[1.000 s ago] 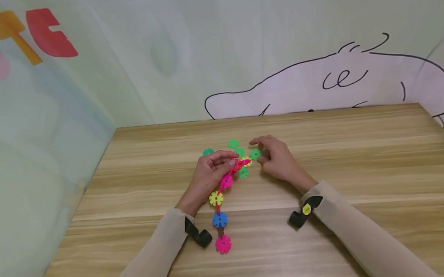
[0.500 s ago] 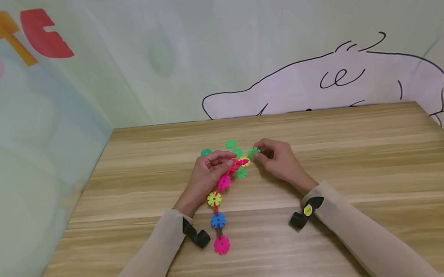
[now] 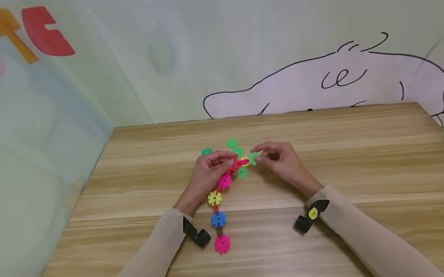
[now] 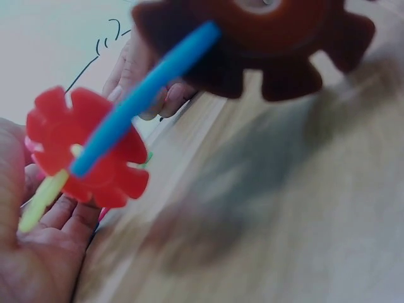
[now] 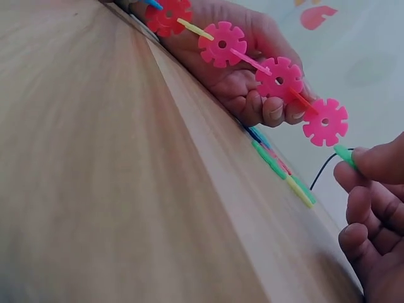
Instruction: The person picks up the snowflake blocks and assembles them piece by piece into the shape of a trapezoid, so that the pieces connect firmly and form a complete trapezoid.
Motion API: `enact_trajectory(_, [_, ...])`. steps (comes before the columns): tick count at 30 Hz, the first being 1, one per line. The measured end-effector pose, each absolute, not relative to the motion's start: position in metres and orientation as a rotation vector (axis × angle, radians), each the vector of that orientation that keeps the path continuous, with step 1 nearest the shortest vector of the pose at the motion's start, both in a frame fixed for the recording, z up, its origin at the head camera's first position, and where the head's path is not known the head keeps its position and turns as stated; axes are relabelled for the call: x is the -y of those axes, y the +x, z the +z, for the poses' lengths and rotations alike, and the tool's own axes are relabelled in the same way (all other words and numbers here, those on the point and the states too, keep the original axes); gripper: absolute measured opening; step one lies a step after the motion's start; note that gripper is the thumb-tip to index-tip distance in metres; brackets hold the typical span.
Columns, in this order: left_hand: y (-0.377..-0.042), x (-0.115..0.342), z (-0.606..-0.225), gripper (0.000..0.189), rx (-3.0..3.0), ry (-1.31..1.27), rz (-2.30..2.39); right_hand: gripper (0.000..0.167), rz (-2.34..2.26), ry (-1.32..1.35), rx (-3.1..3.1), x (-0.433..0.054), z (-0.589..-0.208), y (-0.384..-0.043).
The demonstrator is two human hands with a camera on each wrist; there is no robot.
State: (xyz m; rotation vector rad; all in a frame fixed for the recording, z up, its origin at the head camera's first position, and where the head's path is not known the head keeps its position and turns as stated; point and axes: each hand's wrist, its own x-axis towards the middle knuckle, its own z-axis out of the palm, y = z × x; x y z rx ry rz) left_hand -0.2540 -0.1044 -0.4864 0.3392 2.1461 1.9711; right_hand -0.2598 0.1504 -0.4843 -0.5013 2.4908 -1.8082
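Note:
A chain of slotted plastic snowflake discs (image 3: pixel 218 219), in pink, blue, yellow and red, hangs from my left hand (image 3: pixel 203 180) toward the near side of the table. My left thumb and fingers hold it close to its far end. In the right wrist view the end disc, a pink one (image 5: pixel 325 122), sticks out past the left fingertips. Between thumb and index finger, my right hand (image 3: pixel 284 164) pinches a green snowflake disc (image 5: pixel 344 155), seen edge-on right at the pink disc's rim. Close to the left wrist camera are a red disc (image 4: pixel 88 148) and a dark brown disc (image 4: pixel 284 69).
Loose discs lie on the wooden table (image 3: pixel 353 168) behind and under the hands: a teal one (image 3: pixel 206 151), green ones (image 3: pixel 231 143) and a yellow one (image 3: pixel 245 159). A printed cloth backdrop (image 3: pixel 180 81) stands along the table's far edge.
My right hand has taken hold of a green disc at the right of the loose ones and brought it slightly nearer, beside the chain's end. The left hand keeps its place.

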Motion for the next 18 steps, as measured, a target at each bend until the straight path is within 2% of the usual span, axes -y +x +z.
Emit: enact_trajectory(18, [-0.2534, 0.1056, -0.4884, 0.026, -2.217, 0.419, 1.923, 0.024, -1.929, -0.416, -2.282, -0.1483, -0.4818, -0.2588])
